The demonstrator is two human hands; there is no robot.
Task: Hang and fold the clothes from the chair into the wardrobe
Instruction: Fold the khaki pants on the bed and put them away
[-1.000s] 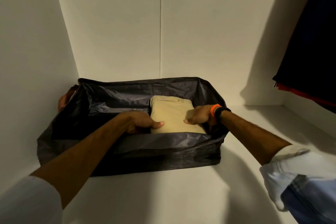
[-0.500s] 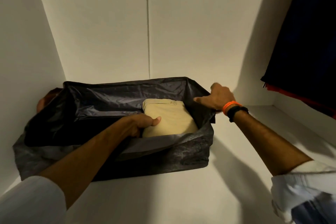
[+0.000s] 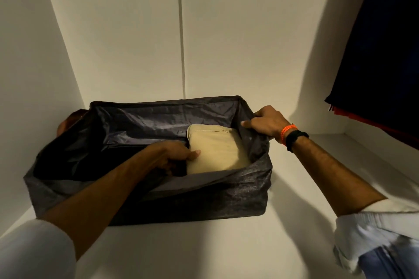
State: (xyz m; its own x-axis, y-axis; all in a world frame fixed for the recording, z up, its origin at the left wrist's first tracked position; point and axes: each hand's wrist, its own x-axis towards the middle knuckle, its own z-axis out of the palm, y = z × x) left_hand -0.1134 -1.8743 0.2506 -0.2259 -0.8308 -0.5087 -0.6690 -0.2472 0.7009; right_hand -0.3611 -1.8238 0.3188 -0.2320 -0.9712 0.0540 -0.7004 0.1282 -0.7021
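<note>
White shelf (image 3: pixel 294 222), dark bag (image 3: pixel 204 199) at its back-left — my left hand (image 3: pixel 174 154) grips the folded beige garment (image 3: pixel 217 149) inside, right hand (image 3: pixel 265 122) pinches the bag's right rim.

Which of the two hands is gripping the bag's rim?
The right hand, with the orange and black wristbands, grips the dark bag's right rim. The left hand is inside, against the folded beige garment.

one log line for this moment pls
left hand: on folded beige garment in bag | right hand: grips bag's right rim | bag: open, on shelf
</note>
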